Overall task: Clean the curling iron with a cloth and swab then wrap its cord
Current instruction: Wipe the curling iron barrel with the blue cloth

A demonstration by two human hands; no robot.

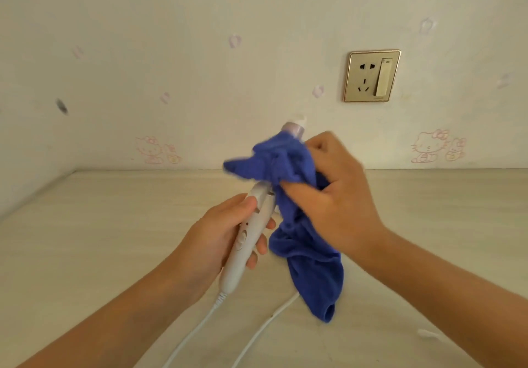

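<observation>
Holding white curling iron — L hand | blue cloth rnd barrel — R hand

pale wood-grain tabletop abutting wall at back | cream wallpaper with faint pink motifs | gold-framed rectangular wall socket with rocker switch upper right | pink cartoon-cat print low left on wall | matching cat print low right | dark oval smudge far left

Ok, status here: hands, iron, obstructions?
Left hand grips white plastic curling iron by handle. Right hand holds blue cloth round its barrel. White cord trails unwrapped over pale table. Nothing blocking.
</observation>
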